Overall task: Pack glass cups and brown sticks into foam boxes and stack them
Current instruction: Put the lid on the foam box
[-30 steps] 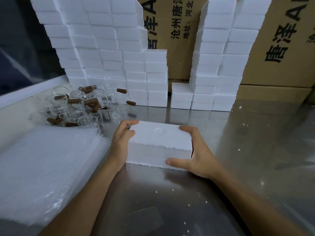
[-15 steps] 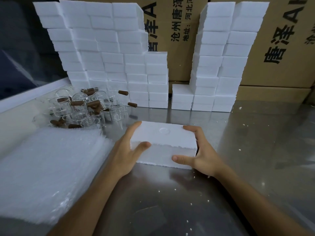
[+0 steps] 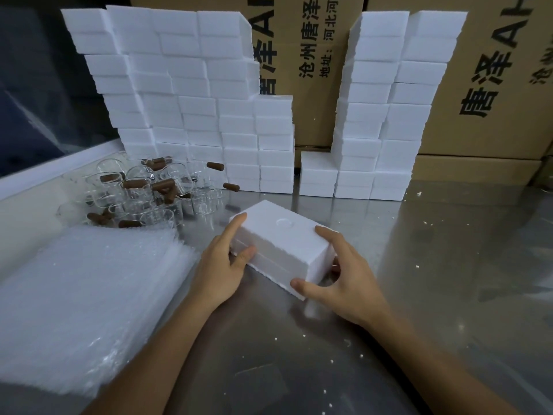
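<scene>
1. A closed white foam box (image 3: 281,244) sits near the middle of the shiny metal desk (image 3: 449,265), turned at an angle, with a round dimple in its lid.
2. The left hand (image 3: 223,268) holds the box's left end, forefinger along the top edge and thumb pressed on the near side.
3. The right hand (image 3: 344,280) grips the right end, fingers curled over the top corner and thumb at the near bottom corner.
4. Glass cups (image 3: 140,193) lie heaped at the far left of the desk, with brown sticks (image 3: 163,184) scattered among and on them.
5. A thick pile of clear bubble-wrap sheets (image 3: 80,301) lies at the near left, just beside the left forearm.
6. Stacked foam boxes (image 3: 185,100) rise at the far left, and a second stack (image 3: 389,115) at the far right, with a gap between.
7. Cardboard cartons (image 3: 493,70) with printed characters stand behind them.
</scene>
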A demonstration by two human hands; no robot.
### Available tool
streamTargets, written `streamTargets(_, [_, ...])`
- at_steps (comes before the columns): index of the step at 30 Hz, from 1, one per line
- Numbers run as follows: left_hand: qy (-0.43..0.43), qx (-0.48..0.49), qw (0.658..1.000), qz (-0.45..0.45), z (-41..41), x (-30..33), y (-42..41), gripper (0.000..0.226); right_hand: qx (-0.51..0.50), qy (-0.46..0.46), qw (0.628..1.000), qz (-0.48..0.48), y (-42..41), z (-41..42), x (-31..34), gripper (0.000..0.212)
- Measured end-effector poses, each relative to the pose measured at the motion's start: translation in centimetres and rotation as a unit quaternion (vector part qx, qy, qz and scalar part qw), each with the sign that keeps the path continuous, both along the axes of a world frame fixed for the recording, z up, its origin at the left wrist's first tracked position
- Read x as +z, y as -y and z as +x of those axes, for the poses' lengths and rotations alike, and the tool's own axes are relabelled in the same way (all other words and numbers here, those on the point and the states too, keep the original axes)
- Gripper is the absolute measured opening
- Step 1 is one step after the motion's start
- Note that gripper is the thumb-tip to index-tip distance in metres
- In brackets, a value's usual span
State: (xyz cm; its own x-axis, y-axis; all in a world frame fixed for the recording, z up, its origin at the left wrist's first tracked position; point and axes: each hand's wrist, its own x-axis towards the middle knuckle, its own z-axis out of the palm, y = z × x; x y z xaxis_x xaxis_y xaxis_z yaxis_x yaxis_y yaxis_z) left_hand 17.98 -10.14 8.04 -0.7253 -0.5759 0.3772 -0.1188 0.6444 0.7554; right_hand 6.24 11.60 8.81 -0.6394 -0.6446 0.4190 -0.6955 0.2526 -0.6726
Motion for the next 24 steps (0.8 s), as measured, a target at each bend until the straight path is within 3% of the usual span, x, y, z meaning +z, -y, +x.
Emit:
streamTargets(6, [-0.1,0.054,0.985,0.131,-0.5,0.0,-0.9,0.071,-0.023,0.033,0.998,-0.051,0.6,0.1,0.1,0.093])
streamTargets(9, [-0.144,0.096,0.952,0.253,-1.0,0.2,-2.6,0.081,-0.036,0.057,0.996,-0.064,1.0,0.0,-0.1,0.095])
streamTargets(13, [-0.217,0.023,0.884,0.413,-1.9,0.7,-5.4,0.108,-0.044,0.091,0.99,-0.096,1.2,0.1,-0.1,0.091])
streamTargets(19, [-0.214,-0.018,0.872,0.439,-2.2,1.1,-7.3,0.112,-0.047,0.05,0.996,-0.059,1.3,0.7,-0.2,0.1])
streamTargets(24, [-0.183,0.011,0.889,0.421,-2.4,1.4,-6.9,0.089,-0.012,-0.022,1.0,0.012,0.8,1.0,-0.1,0.115])
